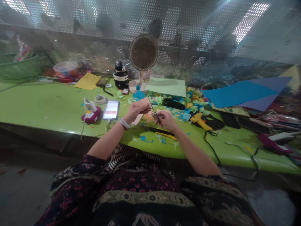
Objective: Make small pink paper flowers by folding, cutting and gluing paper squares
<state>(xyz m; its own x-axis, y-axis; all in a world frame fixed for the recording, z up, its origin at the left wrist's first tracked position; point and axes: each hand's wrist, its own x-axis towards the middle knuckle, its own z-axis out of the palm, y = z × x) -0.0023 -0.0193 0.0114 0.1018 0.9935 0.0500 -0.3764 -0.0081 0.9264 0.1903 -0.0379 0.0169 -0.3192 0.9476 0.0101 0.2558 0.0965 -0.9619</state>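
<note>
Pinching a peach paper sheet [141, 102] between thumb and fingers, the left hand [136, 110] held it raised above the green table [51, 106], its upper edge turned toward the right. The fingers of the right hand [167, 120] were curled around the handles of a pair of scissors [158, 118], whose blades pointed up and leftward along the sheet's right edge (how far apart the blades stood, I could not tell). Small peach paper pieces [149, 117] lay on the table between the two hands.

Just below the right hand rested a black-and-yellow tool [166, 133], with blue paper scraps [146, 138] scattered nearer the table's front edge. Beyond the hands, a black stapler [174, 104] sat among heaped green, yellow and blue cuttings, in front of a pale green sheet [167, 87]. A yellow glue gun [200, 121] lay to the right of the right hand, and a lit phone [111, 110] lay left of the left hand, whose wrist bore a pale band [124, 123].
</note>
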